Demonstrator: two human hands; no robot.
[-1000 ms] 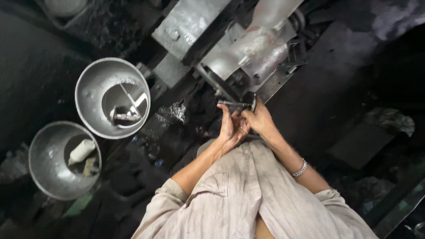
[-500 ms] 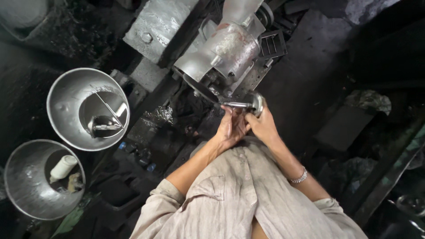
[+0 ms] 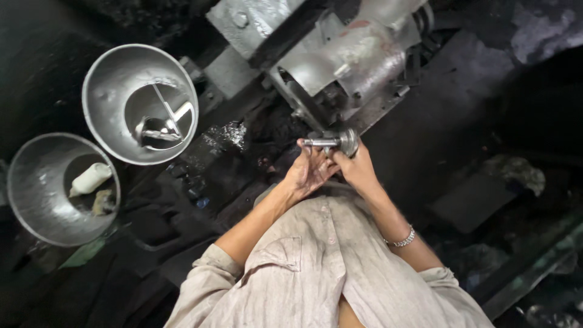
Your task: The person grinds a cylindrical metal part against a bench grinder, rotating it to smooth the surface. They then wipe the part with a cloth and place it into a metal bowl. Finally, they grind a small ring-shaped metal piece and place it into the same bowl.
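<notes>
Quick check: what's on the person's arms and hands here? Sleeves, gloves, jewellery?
No gloves: both the left hand and right hand are bare and smeared with dark grime. The shirt is pale beige with faint stripes, buttoned, with a chest pocket and sleeves rolled to the elbows. A silver link bracelet circles the right wrist.

— Where does the view look from?
— One head camera, straight down over the person's chest, close above the left hand and right hand.
— How wide?
— It takes in the grey machine ahead and two metal bowls leftward.
</notes>
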